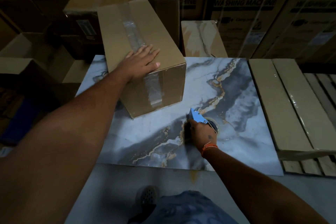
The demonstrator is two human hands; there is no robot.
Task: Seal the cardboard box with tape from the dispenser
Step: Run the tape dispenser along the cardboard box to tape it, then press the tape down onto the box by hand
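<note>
Pressing flat, open left hand (143, 62) on cardboard box (145, 56); right hand (201, 132) grips tape dispenser (199, 119) near-right of box, taped seam running away.

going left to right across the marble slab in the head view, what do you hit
left hand flat on the cardboard box → tape dispenser gripped in the right hand → flat shrink-wrapped cartons at the slab's right edge

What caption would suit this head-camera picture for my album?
Left hand flat on the taped brown cardboard box; right hand holding the blue tape dispenser low over the marble-patterned tabletop.
</note>
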